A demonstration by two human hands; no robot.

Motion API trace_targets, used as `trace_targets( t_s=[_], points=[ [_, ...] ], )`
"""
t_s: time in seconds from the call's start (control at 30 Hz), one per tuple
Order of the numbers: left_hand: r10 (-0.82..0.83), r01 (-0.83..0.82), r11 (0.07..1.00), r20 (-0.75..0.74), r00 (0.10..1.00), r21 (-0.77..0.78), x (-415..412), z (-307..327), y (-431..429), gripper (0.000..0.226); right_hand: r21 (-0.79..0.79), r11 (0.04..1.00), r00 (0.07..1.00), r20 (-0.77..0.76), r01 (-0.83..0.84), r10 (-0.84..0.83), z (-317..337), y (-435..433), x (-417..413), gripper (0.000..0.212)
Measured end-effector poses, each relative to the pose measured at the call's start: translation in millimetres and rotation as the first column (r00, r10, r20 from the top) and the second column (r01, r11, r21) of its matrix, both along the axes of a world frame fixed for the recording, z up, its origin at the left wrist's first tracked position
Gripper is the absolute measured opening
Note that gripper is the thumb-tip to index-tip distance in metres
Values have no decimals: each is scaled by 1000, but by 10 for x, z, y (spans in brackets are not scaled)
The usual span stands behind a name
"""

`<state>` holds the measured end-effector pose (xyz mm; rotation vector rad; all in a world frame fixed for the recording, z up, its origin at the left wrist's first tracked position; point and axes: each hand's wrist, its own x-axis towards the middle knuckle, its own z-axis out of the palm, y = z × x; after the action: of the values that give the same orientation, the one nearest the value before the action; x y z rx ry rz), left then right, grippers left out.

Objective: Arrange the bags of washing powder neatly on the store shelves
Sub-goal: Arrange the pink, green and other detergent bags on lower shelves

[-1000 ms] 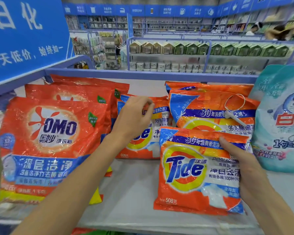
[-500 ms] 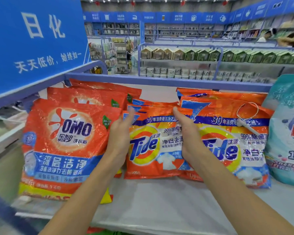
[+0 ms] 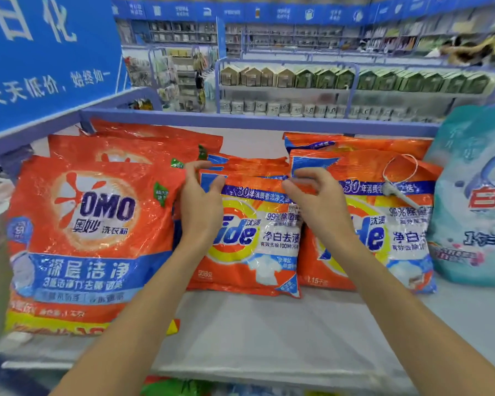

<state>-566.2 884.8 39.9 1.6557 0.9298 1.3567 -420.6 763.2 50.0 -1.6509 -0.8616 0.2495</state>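
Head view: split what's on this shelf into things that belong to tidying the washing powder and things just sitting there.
Job: small Tide bag, gripped at its top corners by left hand and right hand; large Tide bag; OMO bag.
Just there: teal pouch; blue sign; house-shaped boxes behind.

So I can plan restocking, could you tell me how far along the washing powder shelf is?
Done: OMO bags stand stacked on the left, large Tide bags on the right. In hand: left hand and right hand pinch the top corners of the front small Tide bag. Left: squaring it with the small bags behind, probably.
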Motion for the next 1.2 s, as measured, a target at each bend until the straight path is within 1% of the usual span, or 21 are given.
trace_targets(
  t_s=[0.03, 0.1, 0.17, 0.2, 0.27, 0.3, 0.33, 0.37, 0.4, 0.43, 0.47, 0.5, 0.6, 0.7, 0.8, 0.87, 0.9, 0.97, 1.03, 1.1, 1.2],
  points=[
    [-15, 16, 1000, -29, 999, 21, -43, -17, -17, 26, 2, 1000, 1000, 19, -3, 3, -14, -136, -65, 40],
    [-39, 43, 998, -92, 995, 42, -145, -59, -80, 38, -47, 997, 992, 114, 53, -47, -122, -416, -214, 61],
    [-76, 80, 997, -152, 985, 21, -275, -122, -187, 59, -153, 980, 967, 241, 124, -85, -323, -659, -369, 78],
    [-99, 103, 995, -184, 978, 13, -362, -154, -278, 70, -224, 967, 963, 264, 121, -59, -422, -756, -448, 83],
    [-167, 168, 986, -266, 949, -20, -546, -245, -484, 93, -370, 929, 978, 200, 11, 67, -565, -877, -580, 85],
    [-217, 206, 976, -304, 928, -70, -623, -301, -575, 105, -439, 898, 977, 168, -45, 131, -625, -901, -634, 83],
    [-254, 224, 967, -365, 896, -123, -697, -369, -646, 116, -497, 865, 967, 182, -66, 179, -672, -900, -676, 81],
    [-278, 231, 960, -447, 850, -158, -747, -433, -698, 125, -537, 842, 955, 220, -52, 200, -703, -884, -693, 80],
    [-274, 217, 962, -548, 791, -167, -780, -485, -732, 132, -541, 841, 948, 255, -24, 190, -733, -857, -690, 78],
    [-257, 197, 966, -611, 749, -165, -803, -521, -742, 136, -535, 845, 950, 268, 9, 160, -728, -826, -686, 75],
    [-243, 175, 970, -624, 742, -169, -807, -540, -727, 135, -532, 846, 955, 269, 38, 126, -719, -789, -670, 72],
    [-235, 163, 971, -607, 760, -172, -800, -547, -698, 130, -532, 845, 959, 266, 59, 100, -700, -758, -662, 71],
    [-156, 118, 988, -601, 784, -102, -713, -533, -596, 119, -522, 850, 956, 279, 68, 95, -646, -654, -658, 79],
    [-102, 94, 995, -610, 786, -45, -621, -561, -505, 121, -511, 855, 932, 345, 86, 113, -574, -518, -644, 81],
    [-102, 129, 992, -630, 770, -4, -555, -624, -440, 125, -524, 846, 901, 406, 93, 153, -536, -407, -618, 71],
    [-105, 142, 990, -649, 753, 5, -540, -650, -431, 123, -518, 850, 896, 417, 94, 154, -548, -391, -605, 68],
    [-96, 145, 989, -656, 749, 20, -553, -666, -447, 122, -510, 856, 900, 409, 85, 154, -563, -405, -605, 71],
    [-73, 161, 985, -674, 735, 69, -605, -707, -522, 119, -493, 869, 921, 357, 43, 157, -588, -462, -631, 83],
    [-62, 189, 977, -719, 693, 98, -658, -735, -636, 116, -491, 871, 943, 300, 21, 146, -580, -526, -674, 91],
    [-55, 199, 975, -755, 653, 101, -683, -747, -680, 112, -481, 873, 936, 337, 80, 100, -541, -539, -680, 82],
    [-54, 211, 971, -759, 649, 112, -699, -744, -577, 119, -463, 877, 936, 349, 126, 50, -502, -479, -652, 63]
  ],
)
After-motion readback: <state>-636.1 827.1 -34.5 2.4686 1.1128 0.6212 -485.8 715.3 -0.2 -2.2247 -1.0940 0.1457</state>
